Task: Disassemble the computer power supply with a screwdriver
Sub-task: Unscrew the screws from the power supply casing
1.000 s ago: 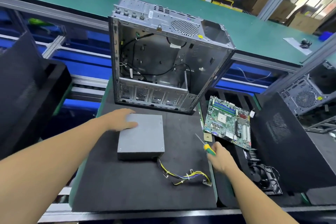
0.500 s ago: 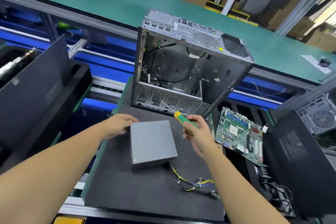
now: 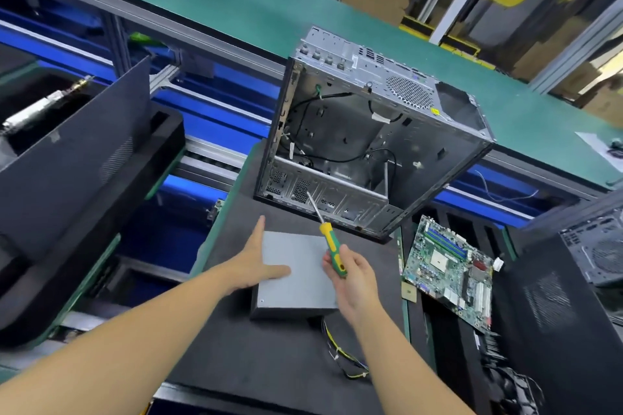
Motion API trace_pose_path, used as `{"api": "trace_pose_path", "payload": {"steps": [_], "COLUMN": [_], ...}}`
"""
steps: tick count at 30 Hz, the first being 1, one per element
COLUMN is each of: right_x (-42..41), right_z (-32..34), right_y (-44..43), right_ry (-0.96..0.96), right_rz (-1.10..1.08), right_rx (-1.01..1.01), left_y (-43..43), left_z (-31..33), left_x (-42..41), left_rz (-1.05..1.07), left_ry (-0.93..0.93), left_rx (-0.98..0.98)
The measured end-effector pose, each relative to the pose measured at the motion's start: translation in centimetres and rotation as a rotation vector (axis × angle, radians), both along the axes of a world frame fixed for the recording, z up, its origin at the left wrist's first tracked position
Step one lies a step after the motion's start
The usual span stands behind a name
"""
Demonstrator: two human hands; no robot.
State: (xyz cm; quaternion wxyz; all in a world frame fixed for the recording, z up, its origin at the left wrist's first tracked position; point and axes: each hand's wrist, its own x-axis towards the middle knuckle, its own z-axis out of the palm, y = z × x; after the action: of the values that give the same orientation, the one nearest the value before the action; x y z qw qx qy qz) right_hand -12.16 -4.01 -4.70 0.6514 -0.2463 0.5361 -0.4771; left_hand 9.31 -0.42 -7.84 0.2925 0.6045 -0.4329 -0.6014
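From the head camera, the right hand (image 3: 350,274) has its fingers curled tight round the green and yellow handle of the screwdriver (image 3: 332,249). Right under that grip lies the power supply (image 3: 296,280), a flat gray box on the black mat (image 3: 236,364). Just left of the grip, the left hand (image 3: 256,266) is spread flat, thumb on the box top and straight fingers along its far left edge, so it presses and does not grab. Above and beyond the grip stands the empty computer case (image 3: 371,145), and the metal tip points up that way, not down at the box. Off to the right of the grip lies the motherboard (image 3: 448,266). Below the grip, the wires (image 3: 344,357) trail out of the box's near side. A second ago the screwdriver was out by that board, and the left hand was bunched on the box corner. Now the tool is over the box and the box is held still. I think unscrewing is about to start, but the tip must first turn down onto a screw.
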Motion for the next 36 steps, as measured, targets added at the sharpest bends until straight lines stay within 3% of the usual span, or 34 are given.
{"api": "trace_pose_path", "payload": {"steps": [3, 6, 10, 15, 19, 23, 28, 31, 36], "right_x": [-0.1, -0.4, -3.1, -6.3, -6.2, -5.0, -2.5, -0.9, 0.4], "right_z": [-0.8, -1.4, -2.0, -2.5, -2.8, -2.3, -1.3, -1.1, -1.0], "right_y": [0.1, 0.3, -0.5, -0.5, -0.3, 0.0, 1.3, 1.8, 1.9], "right_ry": [0.029, 0.188, 0.255, 0.346, 0.369, 0.527, 0.749, 0.819, 0.699], "right_rz": [0.012, 0.004, -0.109, -0.096, -0.12, -0.143, -0.079, -0.056, -0.138], "right_rx": [-0.063, -0.138, -0.082, 0.079, 0.09, 0.032, -0.179, -0.253, -0.154], "left_y": [0.7, 0.4, -1.2, -3.1, -4.0, -4.0, -3.6, -3.3, -3.6], "left_z": [-0.7, -0.1, 2.7, 5.1, 5.5, 5.6, 5.5, 4.7, 3.8], "left_x": [-0.9, -2.0, -3.8, -7.7, -8.2, -7.6, -9.0, -8.0, -5.1], "left_rz": [0.148, 0.154, 0.028, -0.277, -0.265, -0.25, -0.208, -0.138, -0.157], "left_ry": [0.134, 0.106, 0.047, -0.231, -0.261, -0.284, -0.546, -0.508, -0.195], "left_rx": [0.037, -0.074, -0.202, -0.37, -0.337, -0.321, -0.046, -0.012, -0.073]}}
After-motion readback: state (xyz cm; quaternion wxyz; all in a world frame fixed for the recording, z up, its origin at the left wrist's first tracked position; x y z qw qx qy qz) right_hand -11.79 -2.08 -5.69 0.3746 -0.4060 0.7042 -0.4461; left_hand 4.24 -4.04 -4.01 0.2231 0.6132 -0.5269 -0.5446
